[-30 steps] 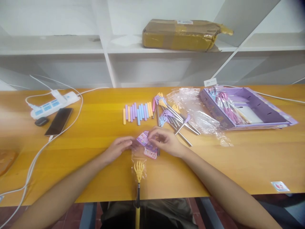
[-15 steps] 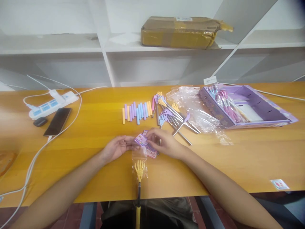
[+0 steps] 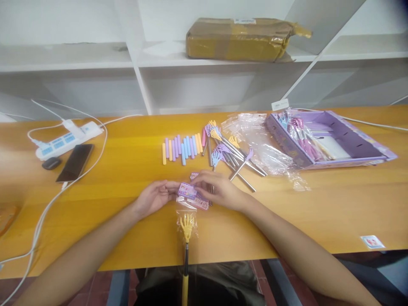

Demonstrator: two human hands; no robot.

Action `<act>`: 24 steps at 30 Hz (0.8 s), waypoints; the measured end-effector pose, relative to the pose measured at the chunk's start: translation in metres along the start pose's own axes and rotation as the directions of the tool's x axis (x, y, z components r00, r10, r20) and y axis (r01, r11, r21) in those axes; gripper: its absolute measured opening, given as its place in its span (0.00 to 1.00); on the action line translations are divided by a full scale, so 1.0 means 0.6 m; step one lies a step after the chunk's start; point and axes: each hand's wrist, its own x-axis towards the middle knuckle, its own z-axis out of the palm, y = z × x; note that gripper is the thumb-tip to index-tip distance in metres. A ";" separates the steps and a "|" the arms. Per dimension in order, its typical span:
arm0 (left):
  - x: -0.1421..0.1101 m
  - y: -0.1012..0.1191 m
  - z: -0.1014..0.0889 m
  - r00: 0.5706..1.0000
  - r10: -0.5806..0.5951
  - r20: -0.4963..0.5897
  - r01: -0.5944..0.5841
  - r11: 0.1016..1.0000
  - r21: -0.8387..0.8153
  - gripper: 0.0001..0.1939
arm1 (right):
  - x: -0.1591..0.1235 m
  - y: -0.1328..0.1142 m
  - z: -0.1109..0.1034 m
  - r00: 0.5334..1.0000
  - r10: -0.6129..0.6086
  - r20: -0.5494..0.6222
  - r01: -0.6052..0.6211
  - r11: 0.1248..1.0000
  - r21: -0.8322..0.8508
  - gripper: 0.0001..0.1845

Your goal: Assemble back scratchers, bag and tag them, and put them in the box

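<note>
My left hand [image 3: 155, 197] and my right hand [image 3: 219, 190] meet at the table's near middle, both pinching a small pink and purple printed card [image 3: 187, 191] at the top of a clear plastic bag [image 3: 185, 212]. Inside the bag lies a yellow hand-shaped back scratcher [image 3: 186, 238], its handle hanging over the table's front edge. More pink cards [image 3: 200, 202] lie under my right fingers. Beyond them rest a row of pastel handle sleeves [image 3: 182, 148] and a heap of metal-stemmed scratchers [image 3: 230, 155].
A purple box [image 3: 331, 142] with packed scratchers stands at the right, loose clear bags [image 3: 261, 144] beside it. A power strip [image 3: 65, 137], phone [image 3: 75, 161], earbud case [image 3: 51, 163] and white cables lie at the left. A sticker [image 3: 371, 242] lies near the front right edge. A brown parcel [image 3: 242, 39] sits on the shelf.
My hands have shifted the card slightly nearer and left, onto the bag's top. The view has tipped a little; the other things have stayed put.
</note>
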 end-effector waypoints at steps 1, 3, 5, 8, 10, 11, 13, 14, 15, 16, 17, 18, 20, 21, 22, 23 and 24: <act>0.000 0.001 0.001 1.000 0.000 -0.005 0.000 1.000 0.000 0.28 | 0.000 0.000 0.000 1.000 -0.007 0.006 0.007 1.000 -0.010 0.10; -0.001 0.001 0.003 1.000 -0.001 -0.011 0.001 1.000 0.003 0.28 | 0.000 0.000 -0.001 1.000 -0.013 0.015 0.014 1.000 -0.023 0.10; -0.002 0.002 0.004 1.000 0.002 -0.012 -0.002 1.000 0.011 0.28 | 0.001 0.000 -0.001 1.000 -0.012 0.025 0.013 1.000 -0.026 0.11; -0.002 0.003 0.005 1.000 0.003 -0.002 -0.003 1.000 0.024 0.28 | 0.000 -0.003 -0.002 0.999 0.000 0.037 0.001 1.000 -0.018 0.11; -0.002 0.005 0.005 1.000 -0.003 0.021 0.002 0.999 0.032 0.30 | 0.000 -0.004 -0.003 0.999 0.011 0.048 -0.011 1.000 -0.008 0.12; -0.003 0.006 0.006 0.999 -0.005 0.034 0.004 0.999 0.035 0.31 | -0.001 -0.004 -0.003 0.998 0.015 0.053 -0.015 1.000 -0.002 0.12; -0.003 0.008 0.008 0.999 -0.004 0.052 0.002 0.999 0.037 0.31 | -0.001 -0.004 -0.003 0.998 0.016 0.067 -0.016 1.000 0.007 0.13; -0.004 0.009 0.008 0.998 -0.004 0.058 0.001 0.999 0.036 0.32 | -0.002 -0.004 -0.003 0.997 0.016 0.075 -0.017 1.000 0.012 0.13; -0.004 0.009 0.009 0.998 -0.003 0.060 0.001 0.999 0.036 0.31 | -0.002 -0.003 -0.003 0.996 0.019 0.082 -0.020 1.000 0.016 0.13; -0.004 0.009 0.009 0.998 -0.003 0.063 0.001 0.999 0.036 0.31 | -0.002 -0.003 -0.003 0.996 0.022 0.087 -0.024 1.000 0.019 0.14; -0.005 0.009 0.009 0.998 -0.004 0.065 0.002 0.999 0.036 0.31 | -0.001 -0.002 -0.003 0.995 0.026 0.093 -0.029 0.999 0.023 0.14; -0.005 0.009 0.009 0.998 -0.006 0.068 0.004 0.999 0.035 0.31 | -0.001 -0.002 -0.003 0.995 0.030 0.099 -0.033 0.999 0.026 0.14; -0.005 0.008 0.008 0.997 -0.006 0.075 0.003 0.999 0.032 0.31 | -0.001 -0.002 -0.003 0.993 0.037 0.111 -0.040 0.999 0.033 0.14; -0.005 0.007 0.008 0.997 -0.005 0.078 0.002 1.000 0.029 0.31 | -0.001 -0.002 -0.003 0.992 0.038 0.118 -0.043 0.998 0.038 0.14; -0.005 0.007 0.008 0.997 -0.004 0.082 0.002 1.000 0.026 0.31 | -0.001 -0.002 -0.002 0.991 0.041 0.126 -0.048 0.998 0.047 0.14; -0.005 0.007 0.009 0.996 -0.002 0.087 0.000 1.000 0.023 0.32 | -0.002 -0.002 -0.002 0.989 0.045 0.140 -0.053 0.997 0.058 0.15; -0.004 0.007 0.009 0.996 0.000 0.094 -0.002 1.000 0.020 0.32 | -0.002 -0.002 -0.002 0.986 0.050 0.157 -0.061 0.996 0.071 0.16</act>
